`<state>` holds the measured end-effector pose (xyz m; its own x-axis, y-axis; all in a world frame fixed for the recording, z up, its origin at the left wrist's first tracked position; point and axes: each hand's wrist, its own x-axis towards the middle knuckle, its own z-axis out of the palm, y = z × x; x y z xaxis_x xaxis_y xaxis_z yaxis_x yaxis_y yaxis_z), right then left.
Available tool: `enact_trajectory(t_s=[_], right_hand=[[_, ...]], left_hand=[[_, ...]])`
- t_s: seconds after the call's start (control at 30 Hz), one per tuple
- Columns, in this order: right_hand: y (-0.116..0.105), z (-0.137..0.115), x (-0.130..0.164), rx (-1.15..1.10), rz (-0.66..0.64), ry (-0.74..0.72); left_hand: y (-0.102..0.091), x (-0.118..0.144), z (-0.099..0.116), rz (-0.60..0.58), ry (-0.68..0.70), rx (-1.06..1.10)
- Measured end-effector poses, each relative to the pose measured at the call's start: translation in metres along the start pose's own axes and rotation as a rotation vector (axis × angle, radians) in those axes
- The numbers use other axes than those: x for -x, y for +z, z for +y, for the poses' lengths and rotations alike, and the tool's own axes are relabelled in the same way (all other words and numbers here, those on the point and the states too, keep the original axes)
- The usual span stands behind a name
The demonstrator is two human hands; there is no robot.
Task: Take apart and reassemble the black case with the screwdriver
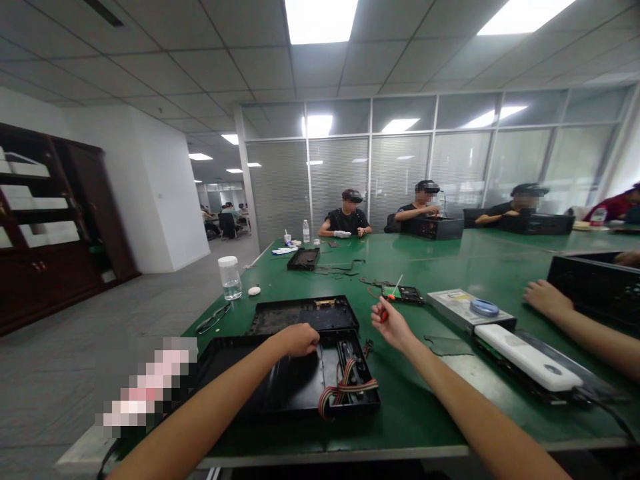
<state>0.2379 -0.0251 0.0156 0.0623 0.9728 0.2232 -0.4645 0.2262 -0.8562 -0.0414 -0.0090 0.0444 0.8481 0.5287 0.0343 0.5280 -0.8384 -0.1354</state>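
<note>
My right hand (395, 327) is closed around the red and black handle of a screwdriver (385, 312), whose thin shaft points upward. My left hand (300, 339) hangs over an open black metal case (240, 370), fingers curled together. Whatever those fingers may hold is hidden. Inside the case's right end lie dark parts and a striped ribbon cable (345, 390) that spills over the front wall. Directly behind it sits a second black panel (285, 317) with a brass-coloured piece on it. Beyond my right hand is a green circuit board in a black frame (411, 295).
A grey metal box (463, 307) and a long white device (530, 357) lie to the right, near a co-worker's arm (550, 300). At left stand a clear jar (230, 280) and glasses (214, 319). A black tray (303, 259) lies farther back. Several people sit across the green table (395, 427).
</note>
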Motion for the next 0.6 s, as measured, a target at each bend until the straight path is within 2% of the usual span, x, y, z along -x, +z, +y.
enact_trajectory(t_s=[0.07,0.13,0.2,0.23,0.27,0.3,0.37,0.47,0.6], right_hand=[[0.008,-0.009,0.008,0.316,-0.043,-0.103],[0.022,-0.018,0.025,0.707,-0.153,-0.282],[0.038,-0.023,0.053,1.078,-0.391,-0.469],[0.045,-0.023,0.069,1.242,-0.568,-0.517],[0.051,-0.021,0.087,1.392,-0.691,-0.538],[0.056,-0.017,0.104,1.539,-0.721,-0.541],[0.058,-0.009,0.135,1.780,-0.615,-0.508],[0.049,-0.002,0.161,1.897,-0.591,-0.456],[0.032,-0.010,0.168,1.846,-0.677,-0.426]], left_hand=[[0.003,0.009,0.001,0.030,0.014,0.009],[0.004,0.016,-0.001,0.062,0.045,0.028],[0.001,0.020,-0.004,0.088,0.049,0.031],[-0.001,0.021,-0.007,0.102,0.035,0.026],[-0.004,0.022,-0.010,0.116,0.013,0.021],[-0.006,0.021,-0.014,0.130,-0.010,0.017],[-0.010,0.018,-0.023,0.160,-0.047,0.018],[-0.010,0.007,-0.038,0.150,-0.117,0.044],[0.001,-0.015,-0.050,-0.191,-0.226,0.149]])
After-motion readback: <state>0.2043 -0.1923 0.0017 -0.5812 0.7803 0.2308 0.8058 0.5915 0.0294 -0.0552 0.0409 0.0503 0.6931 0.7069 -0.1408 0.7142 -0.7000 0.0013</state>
